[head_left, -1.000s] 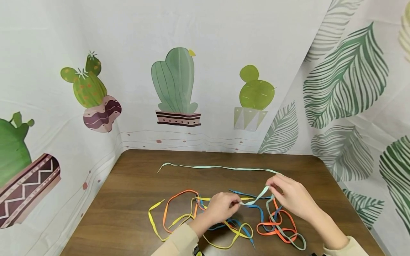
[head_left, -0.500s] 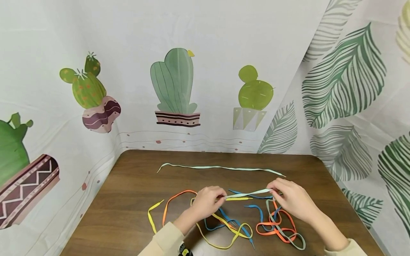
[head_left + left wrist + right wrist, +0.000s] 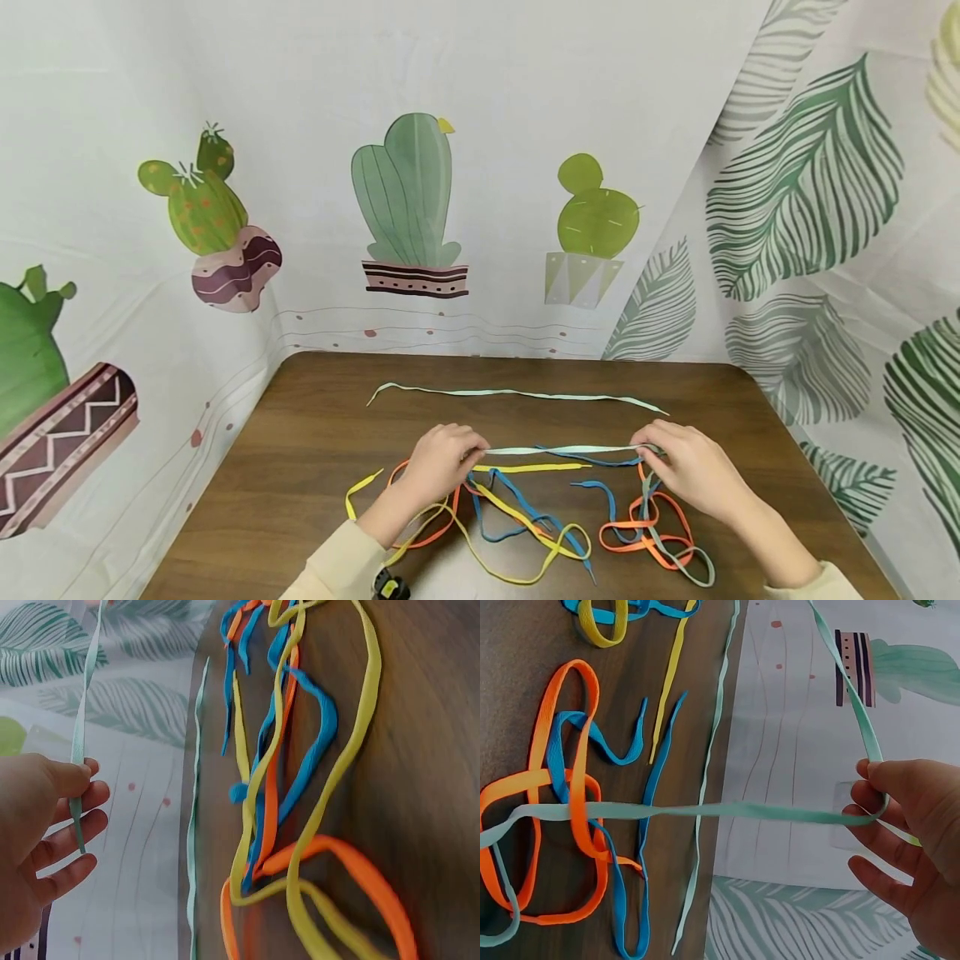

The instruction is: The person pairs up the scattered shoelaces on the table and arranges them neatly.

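A mint-green shoelace (image 3: 558,451) is stretched almost level between the two hands, above the table. My left hand (image 3: 442,462) pinches it close to one end; in the left wrist view its tip (image 3: 80,832) pokes out below the thumb. Further along, my right hand (image 3: 690,467) pinches the same lace between thumb and fingers. From there the rest of the lace (image 3: 780,813) hangs down to the orange and blue laces in the right wrist view. Another mint-green shoelace (image 3: 517,392) lies nearly straight along the far side of the table.
Yellow (image 3: 525,467), blue (image 3: 517,492) and orange (image 3: 390,477) shoelaces lie tangled at the middle left of the wooden table (image 3: 300,417). More orange (image 3: 686,525) and blue (image 3: 611,500) laces loop at the right. A printed cloth (image 3: 510,208) hangs behind the table.
My left hand has moved left and slightly away from me, drawing the mint-green shoelace from slack to taut. The right hand, earlier near the far lace's end, has shifted slightly and keeps its pinch.
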Demonstrator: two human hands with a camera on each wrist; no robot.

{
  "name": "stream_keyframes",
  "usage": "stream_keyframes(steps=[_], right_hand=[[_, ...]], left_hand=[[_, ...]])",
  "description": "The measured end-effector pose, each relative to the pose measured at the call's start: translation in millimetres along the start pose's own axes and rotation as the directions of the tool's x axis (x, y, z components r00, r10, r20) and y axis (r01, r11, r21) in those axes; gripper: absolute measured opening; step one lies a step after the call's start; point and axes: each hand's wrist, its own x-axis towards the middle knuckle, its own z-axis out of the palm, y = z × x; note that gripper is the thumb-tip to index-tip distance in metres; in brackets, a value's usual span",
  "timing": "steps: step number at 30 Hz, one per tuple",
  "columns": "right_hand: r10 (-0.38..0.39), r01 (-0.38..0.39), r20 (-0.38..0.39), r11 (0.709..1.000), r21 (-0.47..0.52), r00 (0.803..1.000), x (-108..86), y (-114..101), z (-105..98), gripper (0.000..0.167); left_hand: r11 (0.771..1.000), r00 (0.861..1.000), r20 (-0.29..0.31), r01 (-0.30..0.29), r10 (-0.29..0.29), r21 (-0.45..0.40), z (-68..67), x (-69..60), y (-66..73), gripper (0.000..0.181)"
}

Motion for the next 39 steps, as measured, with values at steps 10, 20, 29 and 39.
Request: stream_keyframes(steps=[10,20,29,39], right_hand=[[0.006,-0.006,0.016,1.000,0.025,1.000,-5.3,6.9,2.5,0.027],[0.035,-0.037,0.071,0.999,0.031,0.997,-18.8,16.1,4.7,0.018],[0.074,-0.080,0.099,0.995,0.058,0.992,-32.2,23.1,6.7,0.005],[0.119,-0.127,0.108,0.990,0.063,0.987,-41.0,29.2,4.1,0.024]], left_hand=[[0.997,0.999,-0.017,0.037,-0.036,0.062,-21.0,-10.5,-20.2,0.011],[0.990,0.996,-0.045,0.085,-0.081,0.108,-44.9,-19.8,-40.9,0.014],[0.982,0.990,-0.082,0.127,-0.116,0.143,-52.1,-37.4,-58.7,0.017],[0.969,0.982,-0.102,0.175,-0.159,0.175,-59.3,-52.0,-80.6,0.016]])
